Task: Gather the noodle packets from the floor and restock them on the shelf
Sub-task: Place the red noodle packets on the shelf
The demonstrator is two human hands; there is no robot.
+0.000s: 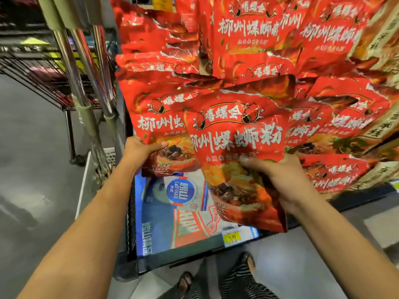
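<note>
Left hand (140,151): fingers clamped on one red noodle packet (160,117). Right hand (285,180): fingers clamped on front packet (237,152), before stocked shelf (367,198).

Both hands (142,151) (287,180) grip red noodle packets (239,152) before shelf (216,244).

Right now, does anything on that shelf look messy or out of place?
Yes, mildly. The shelved noodle packets are jumbled, leaning and overlapping at different angles instead of standing in even rows. Nothing looks torn or spilled. The left hand grips a rear packet, the right hand a front packet.
</note>
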